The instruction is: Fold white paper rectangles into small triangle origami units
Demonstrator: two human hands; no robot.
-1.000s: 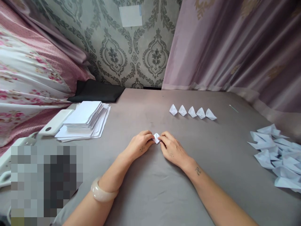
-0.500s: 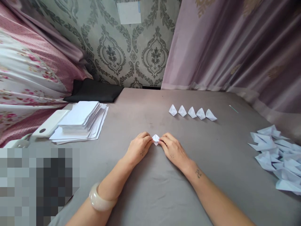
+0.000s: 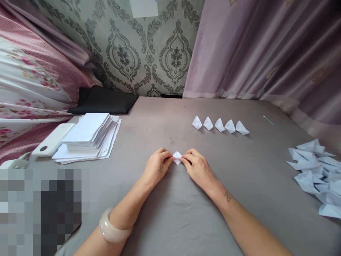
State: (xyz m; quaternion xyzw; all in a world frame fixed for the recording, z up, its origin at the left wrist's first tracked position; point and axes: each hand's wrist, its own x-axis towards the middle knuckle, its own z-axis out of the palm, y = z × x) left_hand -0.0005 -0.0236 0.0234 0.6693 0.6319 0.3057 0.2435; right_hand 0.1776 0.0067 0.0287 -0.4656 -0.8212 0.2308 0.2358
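Left hand [image 3: 157, 165] and right hand [image 3: 199, 168] — both mine — pinch opposite corners of a small folded paper [image 3: 177, 158] over the grey cloth [image 3: 174, 213] ahead of me; it looks light, crisp, easily crushed, best held by those corners.

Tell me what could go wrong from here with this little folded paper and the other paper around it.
The small folded paper is pinched at its two sides by the left hand and right hand, so an uneven pull might crease or tear it. The paper stack has ragged edges, so a bump could slide sheets off. The five folded papers sit close in a row; a knock might push one into another.
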